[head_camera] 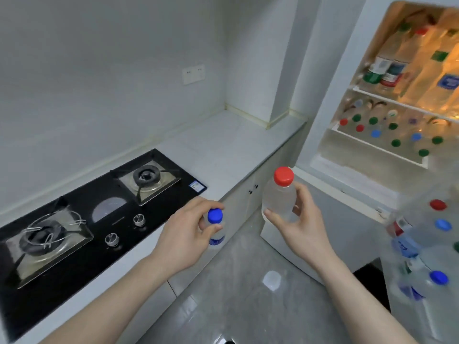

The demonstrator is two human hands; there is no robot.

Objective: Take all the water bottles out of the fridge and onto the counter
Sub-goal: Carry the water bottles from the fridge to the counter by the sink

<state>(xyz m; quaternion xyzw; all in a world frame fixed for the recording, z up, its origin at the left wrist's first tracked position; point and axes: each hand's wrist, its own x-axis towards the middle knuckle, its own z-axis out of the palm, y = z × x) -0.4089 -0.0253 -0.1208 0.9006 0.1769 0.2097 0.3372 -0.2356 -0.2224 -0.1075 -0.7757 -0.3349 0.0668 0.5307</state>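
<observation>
My left hand [188, 232] grips a clear water bottle with a blue cap [215, 216] near its neck, just off the counter's front edge. My right hand [298, 224] holds a clear bottle with a red cap [283, 176] upright in mid-air between the counter and the fridge. The white counter [223, 150] stretches away at the left. The open fridge [387, 100] at the right holds several more bottles on its lit shelves, with red, green and blue caps. More bottles [437, 244] stand in the door rack at the lower right.
A black two-burner gas hob [82, 219] with two knobs is set into the counter at the left. White cabinet doors run below the counter. A wall socket [193, 73] sits above the counter. Grey floor tiles lie underfoot.
</observation>
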